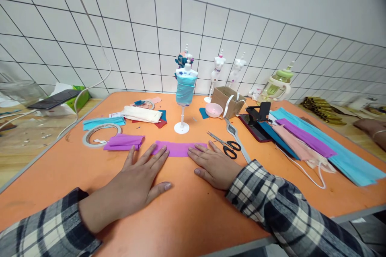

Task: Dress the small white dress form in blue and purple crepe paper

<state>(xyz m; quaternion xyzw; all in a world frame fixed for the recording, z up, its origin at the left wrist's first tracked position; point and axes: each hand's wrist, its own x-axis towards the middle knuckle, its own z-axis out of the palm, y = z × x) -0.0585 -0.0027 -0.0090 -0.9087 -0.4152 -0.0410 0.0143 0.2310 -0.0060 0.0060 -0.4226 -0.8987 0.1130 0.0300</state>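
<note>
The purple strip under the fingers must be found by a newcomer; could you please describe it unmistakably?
On the orange table, find the blue-wrapped dress form. On the near side of its white base, the purple strip lies flat. Unlike the folded purple piece to its left or the purple band at right, it is touched by both the left hand and right hand.

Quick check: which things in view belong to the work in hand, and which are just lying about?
Likely part of the work:
purple strip, flat under fingers of the left hand and right hand
folded purple piece
scissors
blue-wrapped dress form

Probably just lying about:
green-lidded bottle
pink bowl
cardboard box
phone at far left
</note>
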